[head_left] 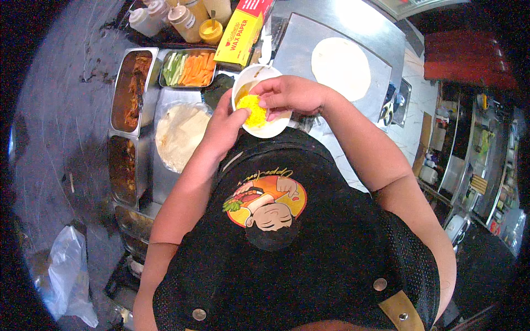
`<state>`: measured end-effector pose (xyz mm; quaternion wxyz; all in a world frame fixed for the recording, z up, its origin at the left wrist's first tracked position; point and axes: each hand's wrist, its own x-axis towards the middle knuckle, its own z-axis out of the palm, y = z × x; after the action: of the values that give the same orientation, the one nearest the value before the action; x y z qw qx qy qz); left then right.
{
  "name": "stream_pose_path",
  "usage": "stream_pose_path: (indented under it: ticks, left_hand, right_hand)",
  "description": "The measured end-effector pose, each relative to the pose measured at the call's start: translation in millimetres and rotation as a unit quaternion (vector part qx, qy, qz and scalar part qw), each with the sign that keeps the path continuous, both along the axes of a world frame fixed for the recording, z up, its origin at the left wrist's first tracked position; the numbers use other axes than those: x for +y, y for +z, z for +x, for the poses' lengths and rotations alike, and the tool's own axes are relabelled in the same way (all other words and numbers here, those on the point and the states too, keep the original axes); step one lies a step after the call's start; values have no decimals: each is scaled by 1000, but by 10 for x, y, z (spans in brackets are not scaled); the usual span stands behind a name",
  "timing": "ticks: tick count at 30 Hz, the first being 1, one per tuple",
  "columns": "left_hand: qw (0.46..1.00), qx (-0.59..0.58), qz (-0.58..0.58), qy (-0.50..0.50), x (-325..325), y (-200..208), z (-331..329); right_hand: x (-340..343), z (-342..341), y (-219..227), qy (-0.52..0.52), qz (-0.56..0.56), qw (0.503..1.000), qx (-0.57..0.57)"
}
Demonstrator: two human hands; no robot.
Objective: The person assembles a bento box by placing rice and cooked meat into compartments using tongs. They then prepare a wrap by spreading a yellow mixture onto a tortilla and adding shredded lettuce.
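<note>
A white bowl (274, 130) is in front of my apron at the counter's near edge. In it is a clump of bright yellow, grainy food (254, 115) that looks like shredded cheese or yellow rice. My left hand (222, 126) is closed at the bowl's left side, its thumb over the rim against the clump. The fingers behind the bowl are mostly hidden. From the right, my right hand (291, 95) reaches over the rim with fingers pinched on the yellow food. Brownish smears mark the bowl's inner wall.
Left of the bowl lie flatbreads in clear plastic (179, 137), a tray of cut vegetables (189, 68) and steel food pans (131, 94). Behind stand squeeze bottles (184, 23), a sauce jar (211, 32) and a wax paper box (243, 34). A flatbread (341, 69) lies on a metal sheet (301, 41).
</note>
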<state>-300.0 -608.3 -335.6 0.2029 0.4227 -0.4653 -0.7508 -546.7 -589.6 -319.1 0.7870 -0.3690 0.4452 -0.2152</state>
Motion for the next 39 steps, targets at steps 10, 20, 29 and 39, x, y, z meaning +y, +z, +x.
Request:
stream_pose_path:
  ticks: [10,20,29,39]
  left_hand:
    - [1000,4,-8,28,77,218,-393]
    - [999,-34,2,23,312,242,-1187]
    - [977,47,83,189,579,130,-1646]
    - [932,184,131,285,968,49,-1703]
  right_hand:
    - [248,-521,20,-149,65,981,-106]
    - [522,-1304,-7,-174,65,974,-132]
    - [769,-2879,53,-290,-11,957,-20]
    - [706,-3571,-1057,-230,-80,927,286]
